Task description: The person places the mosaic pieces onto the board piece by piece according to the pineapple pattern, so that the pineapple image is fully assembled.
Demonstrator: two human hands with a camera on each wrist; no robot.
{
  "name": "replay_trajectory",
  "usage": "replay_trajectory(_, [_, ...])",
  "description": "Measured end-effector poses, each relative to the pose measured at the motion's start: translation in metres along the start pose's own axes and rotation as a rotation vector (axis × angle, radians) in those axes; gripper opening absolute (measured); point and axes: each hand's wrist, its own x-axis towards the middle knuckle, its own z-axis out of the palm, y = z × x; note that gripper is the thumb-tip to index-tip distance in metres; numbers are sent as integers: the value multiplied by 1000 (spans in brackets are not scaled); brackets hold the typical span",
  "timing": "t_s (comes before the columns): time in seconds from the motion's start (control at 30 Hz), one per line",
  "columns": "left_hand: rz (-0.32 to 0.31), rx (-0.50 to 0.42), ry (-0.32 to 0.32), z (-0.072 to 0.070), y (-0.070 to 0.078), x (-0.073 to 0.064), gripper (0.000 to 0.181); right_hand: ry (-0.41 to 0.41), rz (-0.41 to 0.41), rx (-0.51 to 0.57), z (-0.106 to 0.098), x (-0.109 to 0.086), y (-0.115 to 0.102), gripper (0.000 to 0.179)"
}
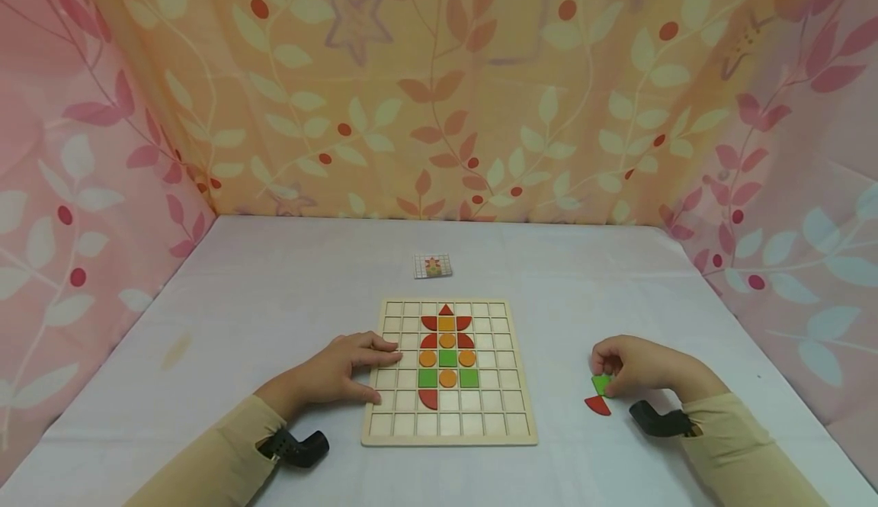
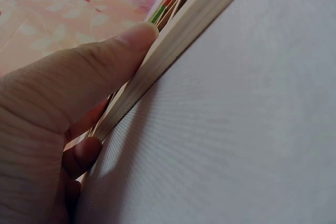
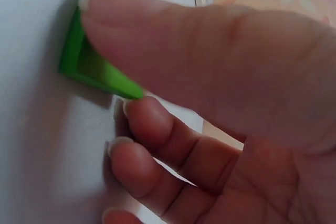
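Observation:
A wooden grid board [image 1: 514,415] lies on the table with flat coloured pieces in its cells. My left hand [image 1: 336,370] rests on its left edge with fingers extended; the thumb [image 2: 131,40] touches the board's rim in the left wrist view. To the right of the board, my right hand [image 1: 641,370] pinches a green square tile [image 1: 600,383] at the tabletop. Across that tile's top lies the right thumb [image 3: 157,30] in the right wrist view, with the other fingertips beside it. Just below the tile is a red quarter-circle piece [image 1: 597,405].
Behind the board lies a small pattern card [image 1: 433,266]. On the grid are a red triangle [image 1: 446,310], an orange square [image 1: 447,324], orange circles [image 1: 448,378], green squares [image 1: 427,377] and red quarter circles [image 1: 428,399]. Patterned curtains [image 1: 439,110] surround the white tabletop [image 1: 274,278].

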Motion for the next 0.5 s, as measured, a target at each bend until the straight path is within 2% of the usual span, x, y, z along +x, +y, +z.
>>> replay_trajectory(0.33, [2, -11, 0, 0, 0, -1, 67, 18, 14, -40, -1, 2, -2, 19])
replay_trajectory(0.5, [4, -14, -1, 0, -1, 0, 66, -3, 35, -29, -3, 4, -5, 19])
